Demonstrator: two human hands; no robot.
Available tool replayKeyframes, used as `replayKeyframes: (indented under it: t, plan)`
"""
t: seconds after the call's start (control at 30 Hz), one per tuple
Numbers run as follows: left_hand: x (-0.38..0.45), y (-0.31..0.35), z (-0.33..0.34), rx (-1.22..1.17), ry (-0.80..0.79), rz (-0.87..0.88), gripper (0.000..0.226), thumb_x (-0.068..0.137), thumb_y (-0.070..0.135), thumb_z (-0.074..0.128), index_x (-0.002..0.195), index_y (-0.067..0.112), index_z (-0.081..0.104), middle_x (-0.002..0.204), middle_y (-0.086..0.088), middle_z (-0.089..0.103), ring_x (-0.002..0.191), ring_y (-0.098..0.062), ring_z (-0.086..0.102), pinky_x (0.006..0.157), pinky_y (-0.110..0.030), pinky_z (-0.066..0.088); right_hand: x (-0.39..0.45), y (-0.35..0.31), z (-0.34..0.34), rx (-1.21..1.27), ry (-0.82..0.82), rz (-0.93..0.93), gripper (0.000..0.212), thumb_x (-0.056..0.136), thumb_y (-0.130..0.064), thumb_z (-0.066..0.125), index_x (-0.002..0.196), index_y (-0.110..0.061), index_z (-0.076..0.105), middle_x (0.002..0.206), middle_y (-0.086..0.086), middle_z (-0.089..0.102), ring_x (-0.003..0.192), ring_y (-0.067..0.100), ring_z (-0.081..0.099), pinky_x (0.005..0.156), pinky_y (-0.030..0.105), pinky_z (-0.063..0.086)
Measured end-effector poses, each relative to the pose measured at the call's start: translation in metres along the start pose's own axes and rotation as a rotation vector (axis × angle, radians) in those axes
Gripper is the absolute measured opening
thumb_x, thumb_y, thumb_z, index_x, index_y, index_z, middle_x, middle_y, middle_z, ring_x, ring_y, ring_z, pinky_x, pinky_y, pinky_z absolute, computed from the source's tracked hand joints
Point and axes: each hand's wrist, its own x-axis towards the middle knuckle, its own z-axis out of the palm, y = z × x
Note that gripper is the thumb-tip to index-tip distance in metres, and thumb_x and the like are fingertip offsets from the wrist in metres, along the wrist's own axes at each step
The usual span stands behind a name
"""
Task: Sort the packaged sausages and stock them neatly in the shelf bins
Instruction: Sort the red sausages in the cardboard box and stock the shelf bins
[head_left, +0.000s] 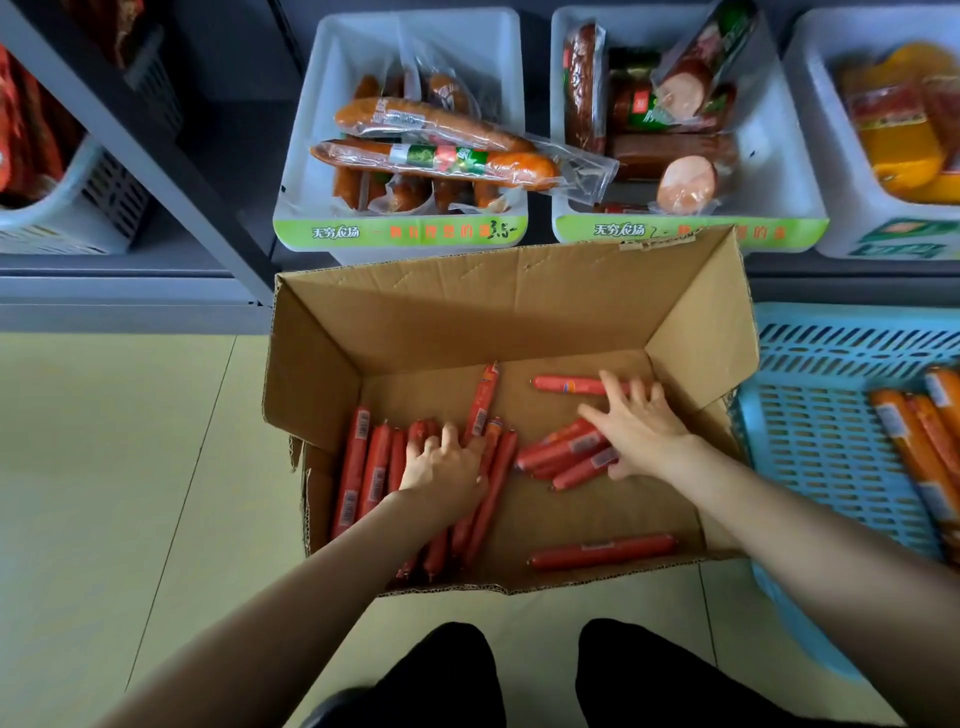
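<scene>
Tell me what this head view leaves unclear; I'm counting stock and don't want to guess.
- Red sausages under the left hand: hand and forearm cover several, so no exact count.
- Small pile beneath the right hand: partly covered.
- Blue basket: cut off by the right edge, contents incomplete.
- Bin labels: print blurred, handwritten marks unreadable.
- Grey basket, far left: cropped, contents blurred.

Cardboard box (696, 332) open on the floor below two white shelf bins (306, 171). Inside the box: left hand (441, 462) spread flat on a row of red sausages (363, 467) by its left wall, right hand (641, 426) resting on a small red cluster (561, 452) toward its right wall. Blue basket (831, 415) just beside the box, right.
</scene>
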Motion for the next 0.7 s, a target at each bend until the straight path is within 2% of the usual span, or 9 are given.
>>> replayKeyframes:
  t: [0.1, 0.2, 0.3, 0.4, 0.5, 0.53, 0.6, 0.67, 0.7]
  plan:
    - [0.006, 0.007, 0.002, 0.059, -0.018, -0.027, 0.068, 0.094, 0.041, 0.043, 0.15, 0.024, 0.006, 0.149, -0.022, 0.018, 0.132, -0.038, 0.032, 0.113, -0.049, 0.015, 0.001, 0.007, 0.002, -0.041, 0.064, 0.034, 0.093, 0.078, -0.051, 0.067, 0.148, -0.017, 0.015, 0.153, 0.026, -0.008, 0.139, 0.052, 0.006, 0.112, 0.06, 0.012]
    - [0.014, 0.02, 0.005, 0.054, 0.002, -0.082, 0.074, 0.091, 0.048, 0.048, 0.146, 0.013, 0.013, 0.147, -0.024, 0.02, 0.131, -0.04, 0.03, 0.107, -0.046, 0.029, 0.011, 0.005, 0.0, 0.009, 0.071, -0.015, 0.12, 0.073, -0.052, 0.072, 0.149, -0.021, -0.015, 0.151, 0.025, -0.025, 0.14, 0.05, -0.006, 0.113, 0.058, 0.001]
    - [0.022, 0.029, 0.008, 0.045, -0.003, -0.145, 0.088, 0.08, 0.053, 0.063, 0.141, 0.011, 0.015, 0.141, -0.019, 0.028, 0.129, -0.037, 0.032, 0.103, -0.045, 0.035, 0.023, 0.01, -0.006, 0.108, -0.02, -0.024, 0.133, 0.067, -0.052, 0.077, 0.146, -0.017, -0.024, 0.155, 0.021, -0.014, 0.141, 0.046, 0.006, 0.113, 0.056, 0.007]
    - [0.03, 0.034, 0.01, 0.035, -0.017, -0.166, 0.101, 0.076, 0.051, 0.069, 0.145, 0.014, 0.005, 0.136, -0.016, 0.031, 0.126, -0.035, 0.033, 0.099, -0.045, 0.037, 0.027, 0.008, -0.008, 0.046, 0.063, -0.102, 0.121, 0.066, -0.046, 0.078, 0.15, -0.008, -0.001, 0.149, 0.013, 0.018, 0.13, 0.035, 0.029, 0.11, 0.046, 0.022]
    - [0.037, 0.038, 0.01, 0.021, -0.039, -0.183, 0.112, 0.075, 0.049, 0.07, 0.149, 0.019, -0.009, 0.139, -0.016, 0.026, 0.127, -0.037, 0.03, 0.101, -0.047, 0.035, 0.027, 0.001, -0.006, -0.013, 0.109, -0.145, 0.106, 0.062, -0.043, 0.081, 0.142, -0.005, 0.023, 0.139, 0.01, 0.029, 0.121, 0.033, 0.036, 0.103, 0.043, 0.03]
    - [0.038, 0.04, 0.011, 0.013, -0.043, -0.191, 0.114, 0.075, 0.049, 0.07, 0.148, 0.02, -0.012, 0.14, -0.015, 0.025, 0.127, -0.037, 0.029, 0.101, -0.047, 0.034, 0.026, -0.001, -0.003, -0.033, 0.136, -0.134, 0.101, 0.056, -0.042, 0.083, 0.136, -0.003, 0.034, 0.132, 0.011, 0.037, 0.114, 0.033, 0.043, 0.097, 0.043, 0.035]
    - [0.038, 0.042, 0.012, 0.012, -0.037, -0.211, 0.117, 0.075, 0.049, 0.071, 0.148, 0.021, -0.016, 0.14, -0.015, 0.024, 0.127, -0.039, 0.029, 0.102, -0.048, 0.034, 0.022, -0.004, 0.006, -0.058, 0.214, -0.095, 0.085, 0.036, -0.033, 0.09, 0.109, -0.002, 0.057, 0.101, 0.013, 0.058, 0.083, 0.033, 0.058, 0.072, 0.039, 0.048]
    - [0.04, 0.045, 0.014, 0.018, -0.019, -0.224, 0.12, 0.073, 0.049, 0.072, 0.147, 0.022, -0.018, 0.139, -0.016, 0.025, 0.126, -0.039, 0.031, 0.102, -0.048, 0.034, 0.019, -0.007, 0.017, 0.005, 0.349, -0.081, 0.071, 0.021, -0.017, 0.089, 0.086, -0.004, 0.064, 0.072, 0.012, 0.061, 0.059, 0.032, 0.059, 0.053, 0.033, 0.049]
    - [0.039, 0.046, 0.015, 0.015, -0.011, -0.227, 0.12, 0.073, 0.049, 0.072, 0.147, 0.022, -0.018, 0.139, -0.016, 0.025, 0.125, -0.039, 0.032, 0.101, -0.047, 0.034, 0.017, -0.01, 0.018, 0.03, 0.371, -0.062, 0.068, 0.021, -0.013, 0.088, 0.084, -0.005, 0.064, 0.066, 0.012, 0.061, 0.056, 0.032, 0.06, 0.051, 0.032, 0.048]
